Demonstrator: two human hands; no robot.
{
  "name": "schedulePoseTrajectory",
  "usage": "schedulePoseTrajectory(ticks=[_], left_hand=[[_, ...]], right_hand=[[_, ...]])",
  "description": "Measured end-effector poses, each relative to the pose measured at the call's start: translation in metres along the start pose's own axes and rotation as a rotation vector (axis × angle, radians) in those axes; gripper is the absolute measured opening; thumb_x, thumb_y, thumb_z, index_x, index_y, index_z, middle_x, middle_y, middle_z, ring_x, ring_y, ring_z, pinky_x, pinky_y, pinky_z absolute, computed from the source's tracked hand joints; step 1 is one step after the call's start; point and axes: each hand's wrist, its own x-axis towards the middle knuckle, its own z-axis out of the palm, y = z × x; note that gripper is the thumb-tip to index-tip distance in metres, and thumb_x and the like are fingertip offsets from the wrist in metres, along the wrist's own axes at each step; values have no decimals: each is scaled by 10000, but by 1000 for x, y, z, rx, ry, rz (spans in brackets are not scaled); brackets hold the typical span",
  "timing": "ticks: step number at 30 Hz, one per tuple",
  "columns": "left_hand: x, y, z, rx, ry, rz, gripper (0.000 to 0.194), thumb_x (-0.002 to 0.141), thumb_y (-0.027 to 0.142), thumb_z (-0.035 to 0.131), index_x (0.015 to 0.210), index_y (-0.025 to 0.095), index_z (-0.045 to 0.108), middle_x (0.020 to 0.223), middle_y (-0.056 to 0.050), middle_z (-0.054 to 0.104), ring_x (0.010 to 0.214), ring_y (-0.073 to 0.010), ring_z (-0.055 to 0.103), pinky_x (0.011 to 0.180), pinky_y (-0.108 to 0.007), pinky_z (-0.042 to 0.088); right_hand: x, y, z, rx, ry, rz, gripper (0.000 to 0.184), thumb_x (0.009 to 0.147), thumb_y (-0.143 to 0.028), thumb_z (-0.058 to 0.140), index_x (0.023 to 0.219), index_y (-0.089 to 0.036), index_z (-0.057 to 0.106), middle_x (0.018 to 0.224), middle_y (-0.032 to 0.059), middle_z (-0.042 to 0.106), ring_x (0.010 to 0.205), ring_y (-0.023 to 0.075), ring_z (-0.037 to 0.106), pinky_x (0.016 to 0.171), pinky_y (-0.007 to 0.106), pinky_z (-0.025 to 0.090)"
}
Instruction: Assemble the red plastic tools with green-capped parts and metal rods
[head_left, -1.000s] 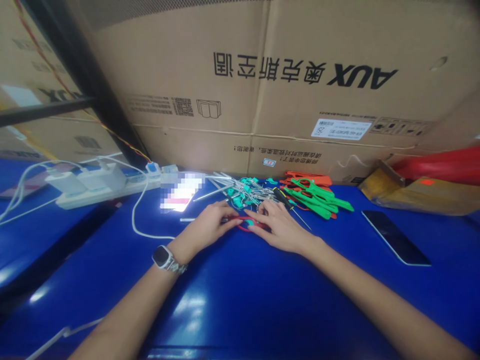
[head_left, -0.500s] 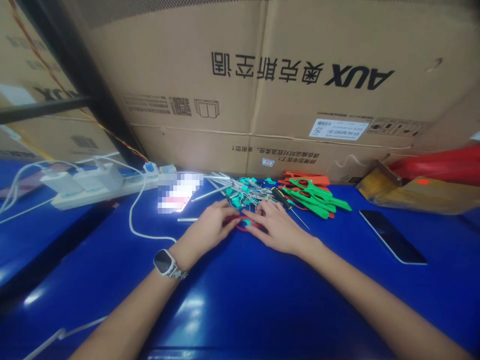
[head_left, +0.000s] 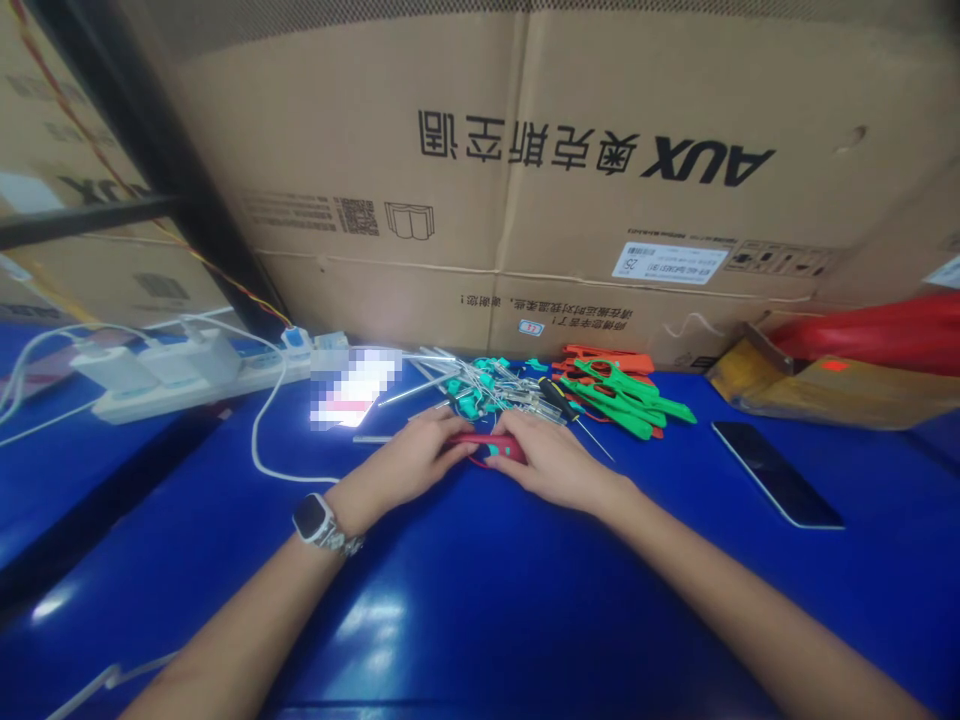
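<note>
Between my two hands is a long, narrow red plastic piece (head_left: 491, 440) with a small teal part showing in it; its kind cannot be made out. My left hand (head_left: 424, 447) pinches its left end, with a watch on that wrist. Fingers of my right hand (head_left: 547, 450) close round its right end. Just behind the hands lies a pile of small teal parts (head_left: 471, 402) among thin metal pieces. A screwdriver (head_left: 561, 398) with a black and yellow handle rests beyond my right hand, beside a stack of green plastic pieces (head_left: 622, 395) and orange plastic pieces (head_left: 607, 358).
On the blue table (head_left: 465, 610), a lit phone (head_left: 356, 390) lies behind my left hand and a dark phone (head_left: 776, 475) to the right. A white power strip (head_left: 150, 395) with plugs and cables stands left. Cardboard (head_left: 375, 120) rises behind; an open box (head_left: 832, 390) sits far right.
The red piece has turned so its long side shows more fully between my hands. My right fingers have shifted along it, and the view has moved slightly.
</note>
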Motion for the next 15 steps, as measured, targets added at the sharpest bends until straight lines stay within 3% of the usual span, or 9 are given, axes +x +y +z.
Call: schedulePoseTrajectory(ticks=[8,15], left_hand=[[-1,10,-7,76,4,13,288,967,439,526,1064,230,698,975,-57,708,927,-226,639,838,-352,459],[-1,7,-11,76,2,117,270,999,367,482,1098,215,681,996,-59,714,932,-208,638,860,-352,452]], right_hand=[[-5,0,13,-4,205,37,147,861,-256,658,850,-219,516,856,13,649,744,174,585,631,270,357],[-10,-1,1,10,155,3,123,908,-336,613,955,-223,627,920,22,683,792,173,615,681,284,419]])
